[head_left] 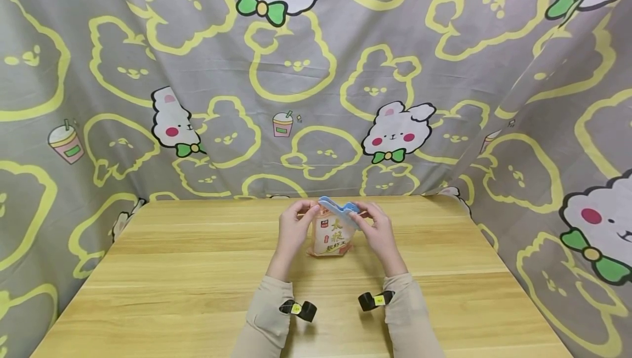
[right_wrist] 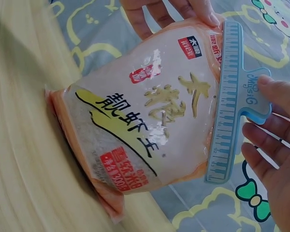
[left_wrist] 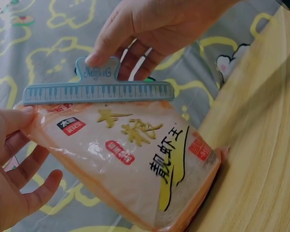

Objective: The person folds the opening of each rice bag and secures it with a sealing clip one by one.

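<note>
A plastic bag of rice (head_left: 329,239), orange at the edges and with gold and black lettering, stands on the table with its top up. Across that top edge lies a light blue bag clip (left_wrist: 99,93) with piano keys and the word Music printed on it. My left hand (head_left: 293,228) pinches the bag's upper left corner between thumb and forefinger, close by the clip's end. The clip's handle is between the thumb and fingers of my right hand (head_left: 379,232). In the right wrist view, small pale grains show through the lower part of the bag.
A wooden table (head_left: 197,270) extends around the bag to both sides. Behind it and at the sides hangs a grey curtain (head_left: 316,166) with yellow outlines and white cartoon animals. Each sleeve carries a black wrist camera.
</note>
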The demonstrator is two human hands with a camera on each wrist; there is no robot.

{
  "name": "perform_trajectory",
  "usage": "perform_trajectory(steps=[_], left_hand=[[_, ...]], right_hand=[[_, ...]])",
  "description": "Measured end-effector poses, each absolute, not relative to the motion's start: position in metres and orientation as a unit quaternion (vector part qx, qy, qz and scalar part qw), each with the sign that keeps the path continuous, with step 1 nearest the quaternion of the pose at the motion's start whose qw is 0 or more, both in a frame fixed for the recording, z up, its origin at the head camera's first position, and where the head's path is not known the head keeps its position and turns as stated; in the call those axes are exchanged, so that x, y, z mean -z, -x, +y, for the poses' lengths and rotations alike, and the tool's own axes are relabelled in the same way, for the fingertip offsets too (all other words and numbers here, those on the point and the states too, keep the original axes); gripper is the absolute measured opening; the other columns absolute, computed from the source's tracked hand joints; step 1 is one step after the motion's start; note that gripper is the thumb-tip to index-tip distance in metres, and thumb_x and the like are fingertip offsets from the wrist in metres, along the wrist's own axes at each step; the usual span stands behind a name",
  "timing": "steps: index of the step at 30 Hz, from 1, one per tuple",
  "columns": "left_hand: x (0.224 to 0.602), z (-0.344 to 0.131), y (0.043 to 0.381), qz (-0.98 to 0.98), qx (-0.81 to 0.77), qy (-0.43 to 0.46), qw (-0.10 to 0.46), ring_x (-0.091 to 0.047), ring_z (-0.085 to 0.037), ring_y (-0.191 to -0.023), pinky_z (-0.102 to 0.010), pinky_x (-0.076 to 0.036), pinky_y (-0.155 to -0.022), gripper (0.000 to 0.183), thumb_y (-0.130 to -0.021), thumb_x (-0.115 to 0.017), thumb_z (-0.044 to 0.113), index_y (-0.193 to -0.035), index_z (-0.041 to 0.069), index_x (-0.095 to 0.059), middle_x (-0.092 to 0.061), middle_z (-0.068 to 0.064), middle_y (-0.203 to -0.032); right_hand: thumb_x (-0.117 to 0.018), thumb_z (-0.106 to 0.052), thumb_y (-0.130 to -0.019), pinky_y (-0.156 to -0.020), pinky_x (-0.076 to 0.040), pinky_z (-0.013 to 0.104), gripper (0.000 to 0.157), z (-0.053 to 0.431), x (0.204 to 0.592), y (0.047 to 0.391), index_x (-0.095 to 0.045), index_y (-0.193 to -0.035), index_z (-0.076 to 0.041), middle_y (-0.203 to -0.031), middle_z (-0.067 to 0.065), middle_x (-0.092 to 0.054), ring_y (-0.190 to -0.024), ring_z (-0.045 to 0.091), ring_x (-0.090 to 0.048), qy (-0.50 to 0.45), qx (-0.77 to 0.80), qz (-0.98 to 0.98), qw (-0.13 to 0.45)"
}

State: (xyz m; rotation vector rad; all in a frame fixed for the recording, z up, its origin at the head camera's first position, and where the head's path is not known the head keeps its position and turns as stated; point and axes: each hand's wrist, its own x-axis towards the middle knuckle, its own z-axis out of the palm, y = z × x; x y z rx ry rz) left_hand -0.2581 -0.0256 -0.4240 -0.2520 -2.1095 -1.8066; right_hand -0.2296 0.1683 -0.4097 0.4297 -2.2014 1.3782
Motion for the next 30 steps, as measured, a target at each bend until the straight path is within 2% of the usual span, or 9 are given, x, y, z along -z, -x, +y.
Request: perform_trajectory(steps=[4,10,13,16,20,22,25,30], left_hand=[[0.424,-0.026,0.258,-0.743,0.635,0.092,0.188,-0.063,-0.012,-0.085,-0.025,-0.051,-0.074,0.016,-0.090,-0.070,0.023,-0.093,0.007,-0.072,-0.073,-0.011,-0.092],[0.424,-0.028,0.260,-0.735,0.645,0.086,0.190,-0.062,-0.012,-0.087,-0.022,-0.051,-0.074,0.016,-0.090,-0.069,0.021,-0.097,0.006,-0.072,-0.072,-0.013,-0.093],[0.425,-0.029,0.261,-0.733,0.651,0.071,0.183,-0.060,-0.010,-0.086,-0.020,-0.049,-0.074,0.015,-0.090,-0.069,0.018,-0.097,0.005,-0.071,-0.072,-0.014,-0.094],[0.422,-0.032,0.260,-0.732,0.656,0.057,0.173,-0.057,-0.010,-0.086,-0.019,-0.047,-0.075,0.015,-0.090,-0.069,0.014,-0.099,0.001,-0.070,-0.071,-0.017,-0.096],[0.405,-0.035,0.248,-0.736,0.655,0.061,0.156,-0.057,-0.010,-0.086,-0.018,-0.048,-0.076,0.016,-0.091,-0.067,0.008,-0.100,-0.005,-0.068,-0.069,-0.022,-0.099],[0.397,-0.036,0.242,-0.740,0.653,0.065,0.147,-0.058,-0.010,-0.087,-0.019,-0.049,-0.078,0.017,-0.091,-0.066,0.007,-0.101,-0.006,-0.067,-0.069,-0.023,-0.100],[0.396,-0.037,0.241,-0.741,0.655,0.064,0.134,-0.059,-0.013,-0.091,-0.024,-0.051,-0.083,0.019,-0.091,-0.067,0.009,-0.104,-0.005,-0.067,-0.069,-0.022,-0.104],[0.417,-0.041,0.258,-0.742,0.653,0.073,0.135,-0.061,-0.017,-0.096,-0.031,-0.053,-0.087,0.022,-0.091,-0.068,0.016,-0.107,0.001,-0.067,-0.069,-0.018,-0.106]], right_hand=[[-0.069,-0.001,-0.087,-0.079,-0.054,0.029,0.024,0.166,0.408,0.230,-0.068,-0.110,0.007,-0.101,0.022,-0.068,-0.089,0.029,-0.063,-0.155,-0.506,-0.809,0.254],[-0.068,-0.003,-0.088,-0.078,-0.053,0.027,0.026,0.168,0.423,0.244,-0.067,-0.112,0.005,-0.102,0.023,-0.067,-0.094,0.037,-0.062,-0.157,-0.506,-0.811,0.248],[-0.068,-0.007,-0.089,-0.078,-0.052,0.026,0.027,0.170,0.435,0.253,-0.067,-0.116,0.001,-0.103,0.020,-0.068,-0.095,0.033,-0.062,-0.149,-0.505,-0.817,0.235],[-0.068,-0.011,-0.090,-0.078,-0.051,0.025,0.028,0.172,0.438,0.255,-0.068,-0.117,-0.004,-0.102,0.015,-0.068,-0.093,0.024,-0.062,-0.147,-0.503,-0.822,0.226],[-0.069,-0.015,-0.090,-0.076,-0.052,0.025,0.027,0.173,0.440,0.256,-0.069,-0.116,-0.007,-0.099,0.011,-0.069,-0.091,0.014,-0.061,-0.147,-0.503,-0.822,0.221],[-0.068,-0.015,-0.091,-0.076,-0.052,0.025,0.027,0.173,0.440,0.255,-0.069,-0.116,-0.006,-0.099,0.011,-0.069,-0.090,0.013,-0.061,-0.147,-0.503,-0.823,0.221],[-0.068,-0.014,-0.091,-0.076,-0.051,0.026,0.027,0.172,0.440,0.255,-0.069,-0.116,-0.005,-0.099,0.013,-0.069,-0.091,0.018,-0.061,-0.142,-0.506,-0.822,0.220],[-0.066,-0.007,-0.091,-0.076,-0.051,0.030,0.028,0.167,0.431,0.249,-0.066,-0.117,0.002,-0.100,0.020,-0.067,-0.092,0.029,-0.062,-0.133,-0.501,-0.828,0.212]])
